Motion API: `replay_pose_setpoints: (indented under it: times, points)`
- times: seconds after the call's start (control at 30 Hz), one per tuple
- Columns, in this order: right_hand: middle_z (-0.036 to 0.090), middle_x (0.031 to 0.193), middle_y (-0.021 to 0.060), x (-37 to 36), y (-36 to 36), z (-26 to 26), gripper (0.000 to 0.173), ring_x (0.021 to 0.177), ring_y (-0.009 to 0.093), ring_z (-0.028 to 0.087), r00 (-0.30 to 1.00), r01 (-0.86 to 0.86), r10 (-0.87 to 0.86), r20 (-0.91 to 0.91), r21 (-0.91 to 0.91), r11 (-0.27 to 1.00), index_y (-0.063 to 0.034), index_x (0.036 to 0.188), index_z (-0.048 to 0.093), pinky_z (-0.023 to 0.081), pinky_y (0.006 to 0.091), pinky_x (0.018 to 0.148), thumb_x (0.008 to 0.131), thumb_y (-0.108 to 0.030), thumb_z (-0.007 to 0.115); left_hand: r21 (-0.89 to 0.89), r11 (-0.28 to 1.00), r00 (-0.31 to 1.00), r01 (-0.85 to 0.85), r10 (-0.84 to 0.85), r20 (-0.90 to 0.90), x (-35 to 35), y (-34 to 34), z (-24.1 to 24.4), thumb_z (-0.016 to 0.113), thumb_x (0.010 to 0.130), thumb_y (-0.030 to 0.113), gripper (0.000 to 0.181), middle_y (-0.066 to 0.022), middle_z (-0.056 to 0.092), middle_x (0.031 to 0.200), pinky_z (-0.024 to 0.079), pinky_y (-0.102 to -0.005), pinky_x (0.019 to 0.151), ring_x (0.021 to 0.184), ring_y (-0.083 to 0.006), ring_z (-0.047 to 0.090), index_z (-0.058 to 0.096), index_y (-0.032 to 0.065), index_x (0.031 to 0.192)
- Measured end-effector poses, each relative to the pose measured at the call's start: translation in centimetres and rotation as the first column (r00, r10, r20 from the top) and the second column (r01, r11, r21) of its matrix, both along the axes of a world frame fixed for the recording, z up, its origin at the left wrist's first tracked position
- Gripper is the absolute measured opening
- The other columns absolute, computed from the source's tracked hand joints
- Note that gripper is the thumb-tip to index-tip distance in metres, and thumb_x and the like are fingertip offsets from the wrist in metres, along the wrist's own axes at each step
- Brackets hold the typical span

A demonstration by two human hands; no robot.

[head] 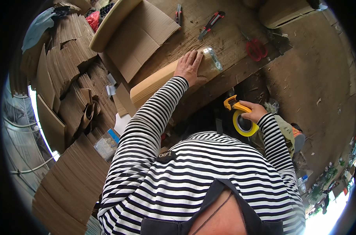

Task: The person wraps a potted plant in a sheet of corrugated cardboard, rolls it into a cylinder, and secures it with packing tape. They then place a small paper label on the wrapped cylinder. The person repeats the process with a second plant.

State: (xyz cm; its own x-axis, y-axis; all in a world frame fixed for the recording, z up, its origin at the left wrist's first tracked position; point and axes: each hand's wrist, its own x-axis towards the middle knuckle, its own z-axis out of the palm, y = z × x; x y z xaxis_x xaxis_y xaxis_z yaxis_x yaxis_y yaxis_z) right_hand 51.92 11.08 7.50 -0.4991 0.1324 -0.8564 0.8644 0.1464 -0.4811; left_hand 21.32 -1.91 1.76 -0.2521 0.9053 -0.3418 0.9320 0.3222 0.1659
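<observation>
A long bundle of folded cardboard (pixel 157 80) lies slantwise along the edge of the wooden table. My left hand (pixel 190 66) rests on it near its right end, fingers slightly apart and pressing down. Clear tape (pixel 213 58) shines on that end. Below and to the right, off the table's edge, my right hand (pixel 254 111) grips a yellow tape dispenser (pixel 242 107) with a large yellow-rimmed roll of tape (pixel 246 132) on it. The dispenser is apart from the bundle. Whether tape runs between them I cannot tell.
Two utility knives (pixel 211 25) (pixel 178 16) and red-handled scissors (pixel 255 50) lie on the wooden table (pixel 231 44) beyond the bundle. A flat cardboard sheet (pixel 139 38) lies behind it. Stacked cardboard (pixel 69 55) crowds the left side. Scraps litter the ground (pixel 316 73) at right.
</observation>
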Motion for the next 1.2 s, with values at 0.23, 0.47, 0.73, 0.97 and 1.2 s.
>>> replay_pose_setpoints:
  times: [0.23,0.47,0.73,0.97,1.2]
  points:
    - [0.061,0.119,0.0186,0.9,-2.3,4.7,0.066,0.102,0.03,0.062,0.999,-0.039,0.04,0.001,0.263,0.964,-0.0198,0.14,0.044,0.046,0.0339,0.095,0.08,-0.026,0.068,0.076,0.996,0.998,-0.045,0.042,0.04,-2.7,-6.3,1.0,0.065,0.078,0.058,0.095,-0.0133,0.02,0.153,0.016,-0.0411,0.116,0.142,-0.0293,0.019,0.018,0.0178,0.15]
    - [0.067,0.097,0.0197,4.7,-5.5,5.3,0.073,0.087,0.03,0.066,0.987,0.162,-0.139,-0.085,0.429,0.888,-0.0174,0.14,0.045,0.05,0.0344,0.085,0.071,-0.024,0.069,0.084,0.759,0.739,-0.646,0.649,-0.18,-14.5,-31.3,-2.8,0.049,0.082,-0.002,0.071,-0.0077,0.032,0.148,0.033,-0.0406,0.109,0.132,-0.0264,0.037,0.03,0.0244,0.146]
    - [0.061,0.116,0.0218,3.1,-7.0,5.5,0.072,0.105,0.033,0.061,0.99,0.114,-0.062,-0.129,0.447,0.887,-0.0177,0.138,0.046,0.046,0.0348,0.094,0.071,-0.024,0.071,-0.016,0.952,0.952,-0.305,0.305,0.005,-12.6,-31.4,-0.7,0.052,0.082,0.0,0.075,-0.0084,0.03,0.149,0.036,-0.0383,0.108,0.132,-0.0298,0.039,0.025,0.0283,0.146]
    - [0.055,0.13,0.013,1.6,-6.7,7.0,0.074,0.113,0.021,0.057,0.918,0.374,-0.314,-0.242,0.266,0.888,-0.005,0.14,0.042,0.043,0.0268,0.097,0.071,-0.006,0.07,0.327,0.939,0.993,0.104,-0.116,0.017,-11.7,-23.2,14.4,0.079,0.063,0.017,0.059,-0.0076,0.056,0.129,0.048,-0.0346,0.097,0.118,-0.0244,0.054,0.059,0.0112,0.119]
    - [0.055,0.129,0.0171,-1.2,-1.1,5.3,0.08,0.116,0.025,0.056,0.874,0.38,-0.169,-0.456,0.423,0.823,-0.0031,0.138,0.042,0.042,0.0311,0.099,0.067,-0.018,0.076,0.619,0.735,0.92,-0.278,0.017,0.393,-5.9,-13.0,20.9,0.062,0.089,0.026,0.044,-0.0119,0.058,0.125,0.047,-0.0362,0.097,0.107,-0.0289,0.06,0.054,0.0109,0.129]
